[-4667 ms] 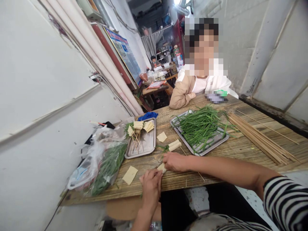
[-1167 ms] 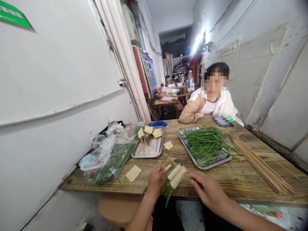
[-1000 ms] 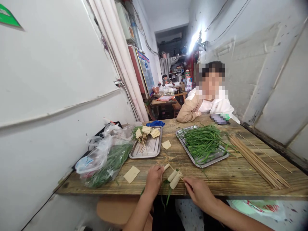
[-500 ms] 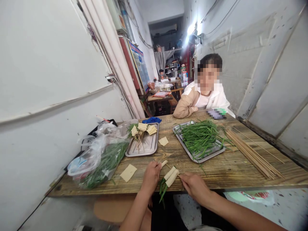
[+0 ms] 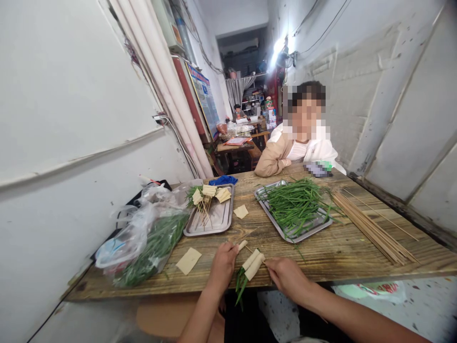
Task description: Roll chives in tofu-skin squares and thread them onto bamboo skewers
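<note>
My left hand (image 5: pixel 223 264) is closed on a small rolled tofu sheet (image 5: pixel 243 245) over the table's front edge. My right hand (image 5: pixel 288 277) pinches a thin wooden skewer (image 5: pixel 263 261). Two pale tofu rolls (image 5: pixel 253 265) sit side by side on it, with green chives (image 5: pixel 242 286) sticking out of their lower ends. The skewer's far end points toward the roll in my left hand; whether it pierces that roll I cannot tell. A flat tofu sheet (image 5: pixel 189 260) lies left of my left hand, and another sheet (image 5: pixel 241 211) lies farther back.
A metal tray (image 5: pixel 228 224) at left bears finished skewers (image 5: pixel 209 190). Another tray (image 5: pixel 299 238) holds loose chives (image 5: pixel 294 202). Bare skewers (image 5: pixel 371 226) lie at right, bagged greens (image 5: pixel 153 250) at left. A person (image 5: pixel 285 152) leans on the table's (image 5: pixel 342 257) far side.
The camera view has shifted slightly. Both hands keep nearly the same pose, with the roll and the skewer still in them.
</note>
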Demonstrator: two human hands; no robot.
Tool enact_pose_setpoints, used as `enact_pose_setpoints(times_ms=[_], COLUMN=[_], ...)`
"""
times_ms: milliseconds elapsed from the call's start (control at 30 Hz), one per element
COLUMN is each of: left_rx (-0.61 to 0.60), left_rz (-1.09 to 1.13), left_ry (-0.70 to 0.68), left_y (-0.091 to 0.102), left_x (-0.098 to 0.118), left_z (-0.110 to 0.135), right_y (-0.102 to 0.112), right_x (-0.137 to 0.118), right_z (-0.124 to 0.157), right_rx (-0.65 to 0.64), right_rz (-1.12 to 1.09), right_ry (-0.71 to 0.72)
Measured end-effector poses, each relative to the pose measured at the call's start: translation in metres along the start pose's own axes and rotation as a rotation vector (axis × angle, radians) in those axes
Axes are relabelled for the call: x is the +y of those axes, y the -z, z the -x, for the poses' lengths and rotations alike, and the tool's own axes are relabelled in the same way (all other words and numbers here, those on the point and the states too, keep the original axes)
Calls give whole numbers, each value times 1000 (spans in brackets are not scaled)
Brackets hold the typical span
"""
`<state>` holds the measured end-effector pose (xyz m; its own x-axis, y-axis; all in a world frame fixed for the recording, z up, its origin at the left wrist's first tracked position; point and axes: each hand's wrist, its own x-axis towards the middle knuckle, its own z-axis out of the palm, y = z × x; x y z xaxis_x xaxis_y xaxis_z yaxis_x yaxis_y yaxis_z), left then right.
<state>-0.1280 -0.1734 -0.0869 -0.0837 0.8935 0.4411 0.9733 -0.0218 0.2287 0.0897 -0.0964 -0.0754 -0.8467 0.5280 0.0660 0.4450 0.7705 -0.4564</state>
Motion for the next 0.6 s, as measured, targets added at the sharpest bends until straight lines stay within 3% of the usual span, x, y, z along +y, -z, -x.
enact_pose_setpoints(times_ms=[333,600], left_rx=[-39,-57], left_rz=[94,156], left_ry=[16,19], left_y=[2,2], left_x=[-1,-4], left_z=[1,1], right_y=[7,3], right_x=[-12,-20], right_z=[-10,-38], right_rx=[-38,-98], right_rz=[37,110], right_ry=[-34,-65])
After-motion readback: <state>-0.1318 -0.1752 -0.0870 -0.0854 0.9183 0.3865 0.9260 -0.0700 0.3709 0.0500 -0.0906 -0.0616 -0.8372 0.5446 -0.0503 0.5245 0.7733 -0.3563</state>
